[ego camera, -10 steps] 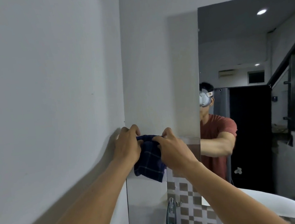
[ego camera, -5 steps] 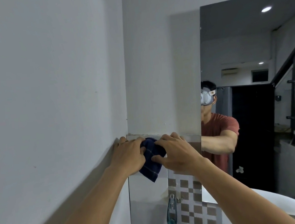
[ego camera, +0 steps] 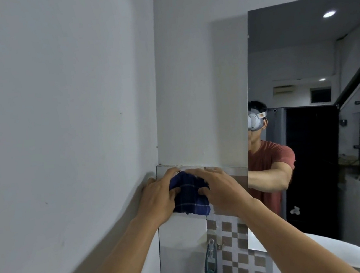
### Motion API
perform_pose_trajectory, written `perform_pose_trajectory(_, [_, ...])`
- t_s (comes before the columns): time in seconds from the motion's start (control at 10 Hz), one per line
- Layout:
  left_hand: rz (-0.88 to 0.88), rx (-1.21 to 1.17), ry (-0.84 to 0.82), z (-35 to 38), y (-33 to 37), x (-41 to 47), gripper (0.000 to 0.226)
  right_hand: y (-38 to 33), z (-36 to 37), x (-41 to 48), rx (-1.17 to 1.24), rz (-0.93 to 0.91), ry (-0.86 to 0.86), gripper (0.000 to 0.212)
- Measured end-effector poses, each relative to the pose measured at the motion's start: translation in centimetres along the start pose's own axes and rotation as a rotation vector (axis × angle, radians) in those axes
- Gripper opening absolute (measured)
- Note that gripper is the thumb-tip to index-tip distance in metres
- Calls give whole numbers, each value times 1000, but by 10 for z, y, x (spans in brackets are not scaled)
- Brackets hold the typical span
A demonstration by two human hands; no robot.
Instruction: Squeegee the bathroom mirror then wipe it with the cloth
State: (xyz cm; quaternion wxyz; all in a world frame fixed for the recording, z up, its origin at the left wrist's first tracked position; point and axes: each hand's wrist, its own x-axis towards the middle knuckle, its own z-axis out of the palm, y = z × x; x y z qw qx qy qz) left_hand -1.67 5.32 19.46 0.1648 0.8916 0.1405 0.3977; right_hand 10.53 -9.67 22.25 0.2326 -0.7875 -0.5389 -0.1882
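Navy checked fabric is what you have between your palms: the cloth (ego camera: 189,195) is bunched against the tiled strip just under the painted wall, near the corner. Your left hand (ego camera: 159,195) lies on its left side, fingers stretched up and thumb pressed into the fabric; your right hand (ego camera: 220,188) covers its right side, fingers flat and spread across the top, thumb tucked onto the cloth. Both press it to the surface rather than pinching it.

From the head camera, the mirror (ego camera: 301,64) stands well to the right of the cloth, apart from it, with a bare band of white wall (ego camera: 191,89) between. Your right forearm crosses in front of the mirror's lower left corner. In the glass you see a person in a red shirt, a dark doorway and a stair railing.

Below your hands runs a patch of brown-and-grey checkered tiles (ego camera: 236,254). Hanging there from a small hook is a teal-handled tool (ego camera: 210,262), likely the squeegee, though its lower part is cut off by the frame. A white basin (ego camera: 338,250) curves in at the bottom right, partly hidden behind your right arm; what lies inside it you cannot tell.
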Motion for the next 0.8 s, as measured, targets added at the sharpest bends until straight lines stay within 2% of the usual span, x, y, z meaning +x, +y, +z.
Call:
perform_pose_trajectory(0.4, [1,-138,45,13,-6,-1,39,0,5,0,29,21,9,58])
perform_pose_trajectory(0.8, [-21,51,213,5,-2,-3,42,-11,-3,-24,136,110,75,57])
